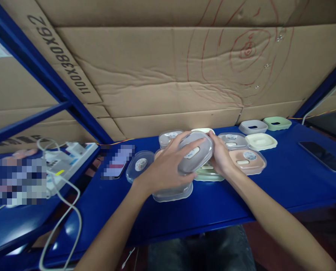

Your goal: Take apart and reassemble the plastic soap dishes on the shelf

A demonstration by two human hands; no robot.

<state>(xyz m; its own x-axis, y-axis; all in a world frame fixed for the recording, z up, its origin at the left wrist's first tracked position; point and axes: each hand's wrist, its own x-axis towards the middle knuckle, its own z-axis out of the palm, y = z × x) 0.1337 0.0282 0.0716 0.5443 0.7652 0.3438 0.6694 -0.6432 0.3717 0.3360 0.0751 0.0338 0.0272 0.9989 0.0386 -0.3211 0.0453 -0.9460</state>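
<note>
Grey lidded box [196, 154] between both hands

A blue shelf [269, 188] spans the middle of the frame. At its centre sits a cluster of clear-lidded soap boxes, among them a pink box [248, 161] and a clear lid [140, 165]. Toward the upper right lie a grey tray [253, 127], a green tray [277, 123] and a cream tray [260, 141]. A dark phone [324, 156] lies at far right.
</note>
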